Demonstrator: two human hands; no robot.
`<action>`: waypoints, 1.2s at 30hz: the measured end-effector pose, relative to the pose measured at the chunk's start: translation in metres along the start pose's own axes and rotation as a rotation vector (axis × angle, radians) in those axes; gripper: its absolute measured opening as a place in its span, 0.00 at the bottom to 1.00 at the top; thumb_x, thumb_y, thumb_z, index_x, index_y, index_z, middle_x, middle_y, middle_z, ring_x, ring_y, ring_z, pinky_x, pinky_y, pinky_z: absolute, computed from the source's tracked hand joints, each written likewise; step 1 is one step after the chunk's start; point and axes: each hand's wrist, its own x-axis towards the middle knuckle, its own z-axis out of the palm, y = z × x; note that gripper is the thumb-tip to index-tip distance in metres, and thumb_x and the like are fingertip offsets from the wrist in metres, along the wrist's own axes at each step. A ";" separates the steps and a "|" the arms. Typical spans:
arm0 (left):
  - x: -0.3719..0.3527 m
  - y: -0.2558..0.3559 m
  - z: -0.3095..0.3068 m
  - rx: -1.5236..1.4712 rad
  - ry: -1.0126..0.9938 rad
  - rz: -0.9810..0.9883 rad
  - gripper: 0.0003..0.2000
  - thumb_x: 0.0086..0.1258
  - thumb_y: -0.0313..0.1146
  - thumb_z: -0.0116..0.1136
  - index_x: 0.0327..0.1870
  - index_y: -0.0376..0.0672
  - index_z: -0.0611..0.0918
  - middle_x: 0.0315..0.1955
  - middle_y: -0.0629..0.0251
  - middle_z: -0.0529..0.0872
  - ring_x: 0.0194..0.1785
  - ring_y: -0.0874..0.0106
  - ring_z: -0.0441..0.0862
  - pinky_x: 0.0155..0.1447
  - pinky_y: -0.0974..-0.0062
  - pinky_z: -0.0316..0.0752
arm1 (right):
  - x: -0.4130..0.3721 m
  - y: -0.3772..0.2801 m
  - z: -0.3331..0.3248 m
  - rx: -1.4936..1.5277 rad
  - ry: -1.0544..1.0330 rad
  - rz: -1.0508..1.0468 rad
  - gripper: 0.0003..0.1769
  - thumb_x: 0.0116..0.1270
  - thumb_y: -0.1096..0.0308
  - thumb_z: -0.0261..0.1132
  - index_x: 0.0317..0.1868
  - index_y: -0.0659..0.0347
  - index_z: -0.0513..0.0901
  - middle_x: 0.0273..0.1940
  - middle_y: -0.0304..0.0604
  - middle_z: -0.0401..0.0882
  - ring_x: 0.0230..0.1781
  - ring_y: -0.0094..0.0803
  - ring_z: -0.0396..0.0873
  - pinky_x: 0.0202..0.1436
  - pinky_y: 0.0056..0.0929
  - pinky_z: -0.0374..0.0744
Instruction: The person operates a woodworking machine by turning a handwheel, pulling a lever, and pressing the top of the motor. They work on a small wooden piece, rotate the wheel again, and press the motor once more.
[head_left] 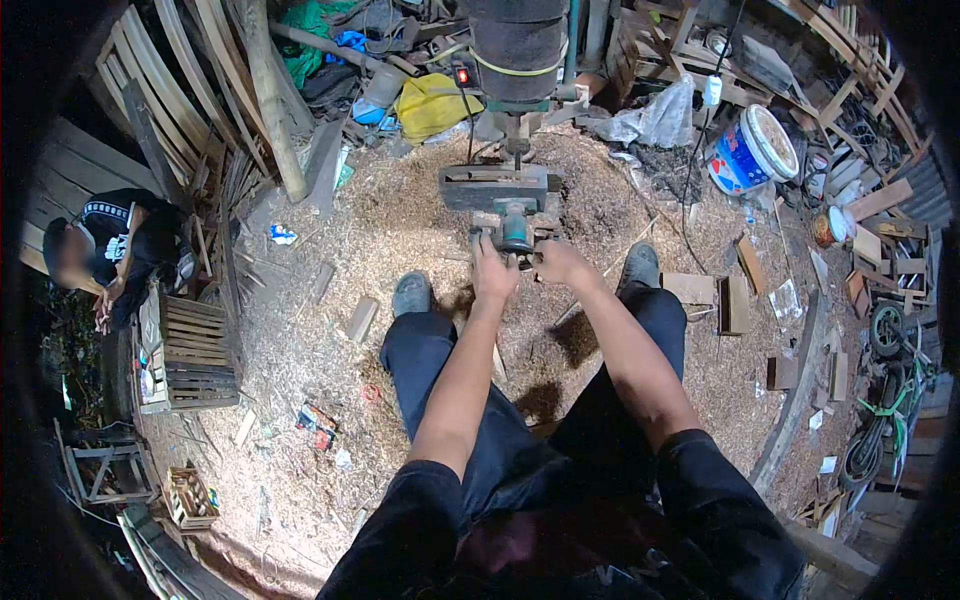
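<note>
Both Hands at the Green Fixture, Right Under the Spindle

And here's the centre of it: the green fixture (515, 228), standing between the person's feet and the machine, just on the near side of a dark block (490, 195). The left hand (490, 268) is at its near left side, fingers curled up against it; the right hand (562, 263) comes in from the other side, fingertips bent toward the near end. The two are apart, with the fixture's round end between them. Whether either is truly clamped on it, the camera can't tell us!

This looks like an adjusting or steadying step, and the next move seems to call for even pressure from both sides, fingers well away from the spindle (517, 140) that points down over the block. Above that looms a big dark cylinder (515, 45), a red-lit switch (462, 75) beside it.

Further out, shavings carpet the floor (340, 250), a yellow sack (436, 107) lies left, a blue-and-white bucket (752, 150) leans right, and over at far left sits another person (125, 240).
</note>
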 end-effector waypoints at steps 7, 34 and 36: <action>0.027 -0.009 0.002 0.173 -0.432 0.070 0.26 0.56 0.31 0.60 0.59 0.36 0.75 0.59 0.47 0.75 0.63 0.48 0.73 0.68 0.58 0.69 | -0.001 0.013 -0.004 0.009 -0.034 0.015 0.17 0.63 0.56 0.64 0.38 0.64 0.85 0.37 0.62 0.83 0.41 0.61 0.81 0.46 0.51 0.79; 0.223 0.280 -0.155 -0.155 0.601 0.944 0.20 0.66 0.36 0.61 0.57 0.38 0.74 0.58 0.48 0.73 0.69 0.46 0.64 0.75 0.51 0.54 | 0.273 0.017 -0.273 0.788 0.635 -0.045 0.49 0.72 0.29 0.40 0.50 0.74 0.82 0.50 0.64 0.82 0.55 0.54 0.78 0.61 0.42 0.71; 0.221 0.282 -0.154 -0.165 0.633 0.926 0.19 0.66 0.35 0.61 0.55 0.37 0.74 0.57 0.48 0.74 0.68 0.47 0.64 0.75 0.50 0.54 | 0.277 0.002 -0.295 0.875 0.680 -0.002 0.54 0.68 0.24 0.39 0.53 0.76 0.80 0.51 0.64 0.81 0.56 0.53 0.78 0.61 0.42 0.72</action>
